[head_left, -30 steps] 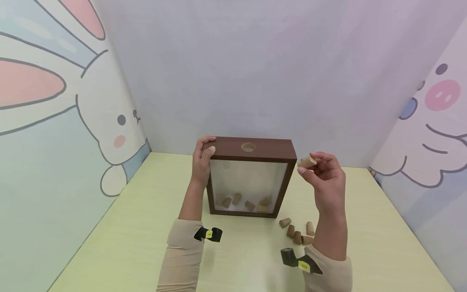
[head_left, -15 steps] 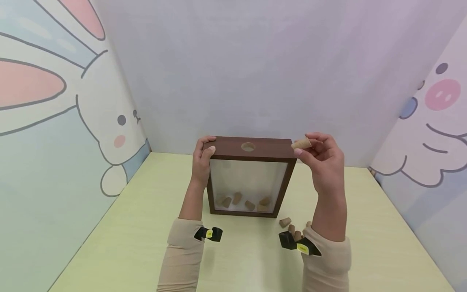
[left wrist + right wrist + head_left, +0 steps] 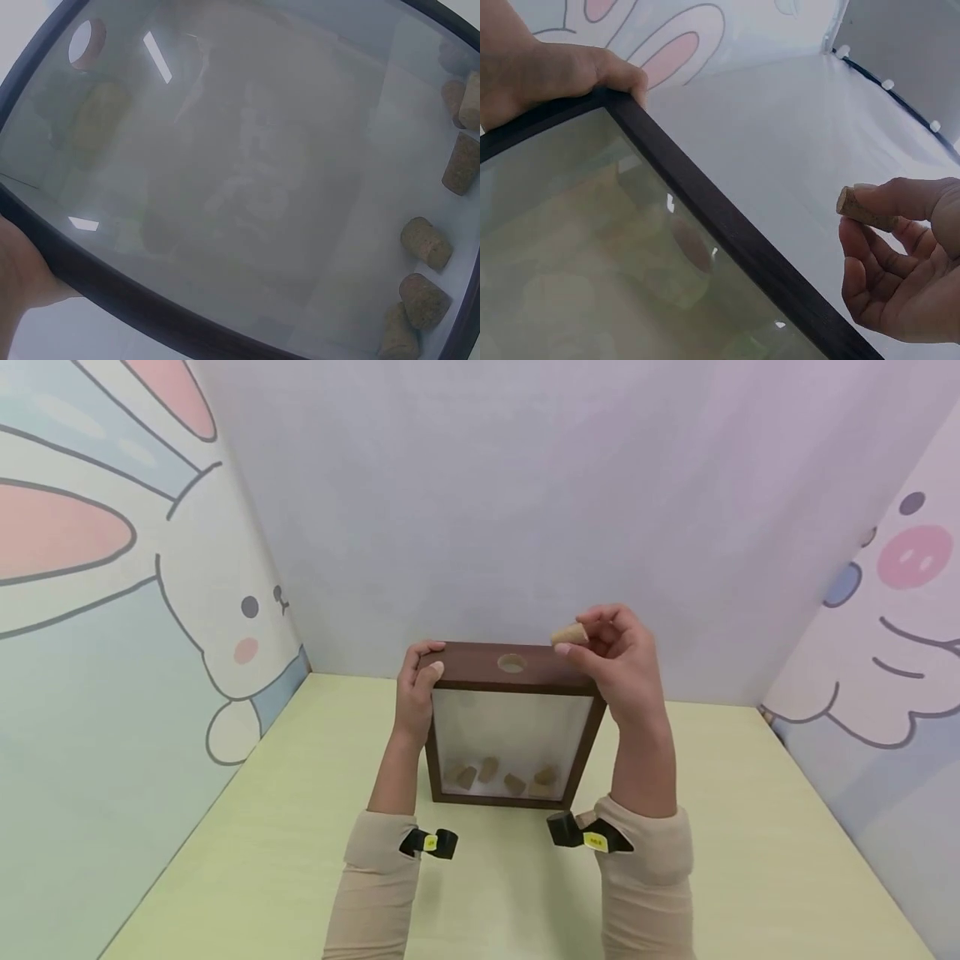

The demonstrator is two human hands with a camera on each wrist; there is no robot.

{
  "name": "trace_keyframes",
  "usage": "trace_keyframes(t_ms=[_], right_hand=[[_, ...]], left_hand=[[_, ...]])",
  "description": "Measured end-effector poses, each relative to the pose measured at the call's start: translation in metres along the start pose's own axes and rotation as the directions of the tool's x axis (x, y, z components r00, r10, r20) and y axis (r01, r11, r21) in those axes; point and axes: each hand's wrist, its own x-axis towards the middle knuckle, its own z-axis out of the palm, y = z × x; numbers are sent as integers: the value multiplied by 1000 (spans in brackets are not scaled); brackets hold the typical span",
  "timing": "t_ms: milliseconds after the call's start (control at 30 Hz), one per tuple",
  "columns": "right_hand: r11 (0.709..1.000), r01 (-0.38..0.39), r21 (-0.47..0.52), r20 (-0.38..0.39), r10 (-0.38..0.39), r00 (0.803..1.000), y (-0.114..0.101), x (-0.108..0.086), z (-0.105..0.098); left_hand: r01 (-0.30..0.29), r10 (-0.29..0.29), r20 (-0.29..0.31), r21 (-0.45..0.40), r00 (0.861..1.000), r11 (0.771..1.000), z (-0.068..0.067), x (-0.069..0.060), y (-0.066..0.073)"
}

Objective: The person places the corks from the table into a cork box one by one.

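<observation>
A dark brown wooden box frame (image 3: 480,677) with a clear front stands upright on the table, a round hole (image 3: 512,663) in its top. My left hand (image 3: 417,693) grips its upper left corner, thumb over the top edge; the right wrist view shows that hand (image 3: 570,79) on the corner too. Between thumb and fingers my right hand (image 3: 622,664) pinches a tapered cork (image 3: 570,635), tilted, just above the right part of the top and right of the hole. Several corks (image 3: 426,244) lie inside along the bottom of the box.
A cork (image 3: 586,818) on the table shows partly behind the right wrist camera. The light green table (image 3: 262,860) reaches to a pale curtain (image 3: 480,510) behind the box. Printed side panels (image 3: 225,568) stand left and right.
My right hand has risen and moved left with the cork, from beside the box to above its top. The right forearm now covers most of the loose corks. My left hand stays put.
</observation>
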Motion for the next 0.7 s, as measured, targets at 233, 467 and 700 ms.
trace_keyframes(t_ms=[233, 467, 700], right_hand=[[1000, -15, -27, 13, 15, 1000, 10, 14, 14], [968, -143, -205, 37, 154, 987, 11, 23, 24], [882, -282, -378, 159, 362, 919, 8, 35, 22]], left_hand=[[-8, 8, 6, 4, 1000, 1000, 0, 0, -2], [-14, 14, 7, -7, 1000, 1000, 0, 0, -3], [-22, 22, 9, 1, 1000, 1000, 1, 0, -2]])
